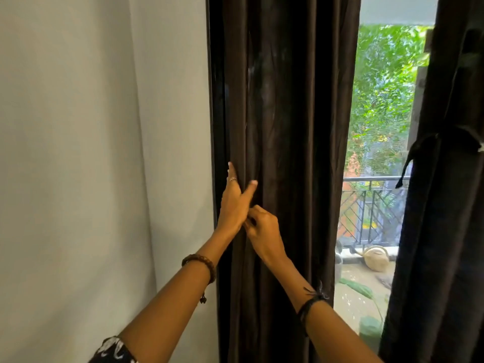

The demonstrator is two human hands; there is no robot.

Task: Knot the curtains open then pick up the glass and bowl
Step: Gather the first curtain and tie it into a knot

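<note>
The left hand [233, 203] lies flat with straight fingers against the left curtain [282, 127], which hangs beside the wall [104, 153]. The right hand [262, 229] pinches a fold just beside it. The right curtain [440, 205] is already tied.

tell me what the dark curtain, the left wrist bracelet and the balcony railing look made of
Dark curtain: woven cloth, matte dark brown, seemingly thick; it hangs in soft vertical folds.
Left wrist bracelet: round brown beads, probably wood, with a dull sheen; it could also be seed or plastic.
Balcony railing: thin dark bars in a diagonal pattern, likely painted metal.
</note>
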